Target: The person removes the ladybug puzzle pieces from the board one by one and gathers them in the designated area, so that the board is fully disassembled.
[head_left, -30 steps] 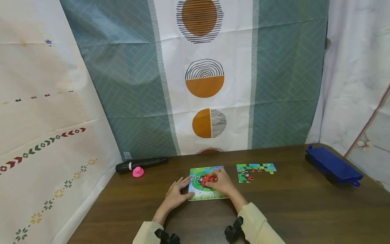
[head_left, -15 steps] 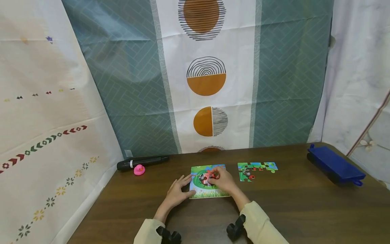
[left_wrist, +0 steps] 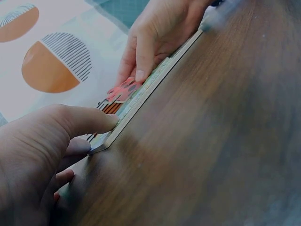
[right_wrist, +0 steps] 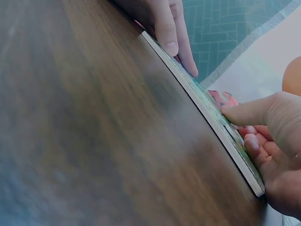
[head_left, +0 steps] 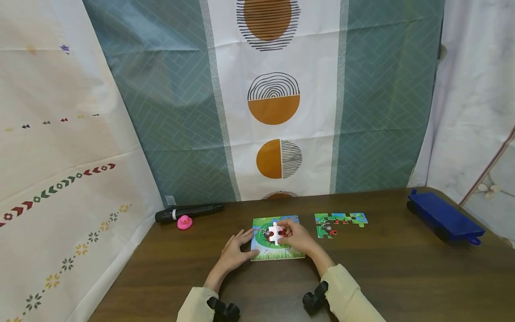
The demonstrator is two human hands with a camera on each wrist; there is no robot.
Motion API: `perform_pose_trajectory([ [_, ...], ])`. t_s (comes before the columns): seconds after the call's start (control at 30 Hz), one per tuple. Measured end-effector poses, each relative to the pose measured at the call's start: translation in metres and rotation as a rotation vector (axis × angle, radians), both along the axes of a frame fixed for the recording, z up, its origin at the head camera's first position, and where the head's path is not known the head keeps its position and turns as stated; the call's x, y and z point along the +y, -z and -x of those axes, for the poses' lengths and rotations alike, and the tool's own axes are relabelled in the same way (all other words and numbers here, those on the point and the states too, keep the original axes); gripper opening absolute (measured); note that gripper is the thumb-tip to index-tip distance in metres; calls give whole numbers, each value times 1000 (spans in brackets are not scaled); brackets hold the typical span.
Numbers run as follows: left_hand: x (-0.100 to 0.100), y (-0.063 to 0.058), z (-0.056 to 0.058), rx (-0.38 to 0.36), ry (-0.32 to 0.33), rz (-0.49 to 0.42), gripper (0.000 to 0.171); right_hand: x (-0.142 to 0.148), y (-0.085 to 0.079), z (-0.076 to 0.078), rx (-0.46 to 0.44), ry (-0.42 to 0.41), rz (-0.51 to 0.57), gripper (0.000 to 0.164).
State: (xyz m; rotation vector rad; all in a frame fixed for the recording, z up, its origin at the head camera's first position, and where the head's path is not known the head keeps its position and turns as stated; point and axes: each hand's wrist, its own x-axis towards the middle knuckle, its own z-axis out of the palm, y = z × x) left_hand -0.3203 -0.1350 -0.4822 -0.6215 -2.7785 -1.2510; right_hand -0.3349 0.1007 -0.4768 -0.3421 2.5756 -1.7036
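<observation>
One wood-grained surface (head_left: pixel 257 293) carries the puzzle board (head_left: pixel 281 256); the left hand (head_left: pixel 233 255), thumb and fingers wide apart, rests at its left edge and should press it flat. The right hand (head_left: pixel 299 237) pinches a tilted puzzle piece (head_left: pixel 275 234) over it; gripping lightly should spare the tabs.

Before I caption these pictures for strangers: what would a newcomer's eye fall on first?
Probably the patterned cloth with its orange circles, hanging behind the table. Below it, mid-table, the right hand pinches a puzzle piece over a ladybug board, whose left side the left hand touches. The pink duck toward the table's left and the blue object at its far right also stand out.
</observation>
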Motion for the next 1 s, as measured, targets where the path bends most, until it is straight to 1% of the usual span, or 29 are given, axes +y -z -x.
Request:
perform_pose_trajectory([
  [0.13,1,0,0,3,9,-10,64,2,-1,-2,-1,2,10,47],
  [0.37,-1,1,1,5,10,-23,64,1,0,-3,-8,13,65,44],
  [0.6,-1,0,1,-1,7,-23,64,2,2,-2,30,-21,63,42],
  [0.8,-2,2,0,-4,7,-12,64,3,2,-3,12,-41,62,38],
  [0.9,-2,1,-1,-7,10,-15,64,4,1,-4,18,-51,46,33],
  [1.0,-2,0,0,-5,11,-21,64,4,1,-6,31,-65,19,21],
])
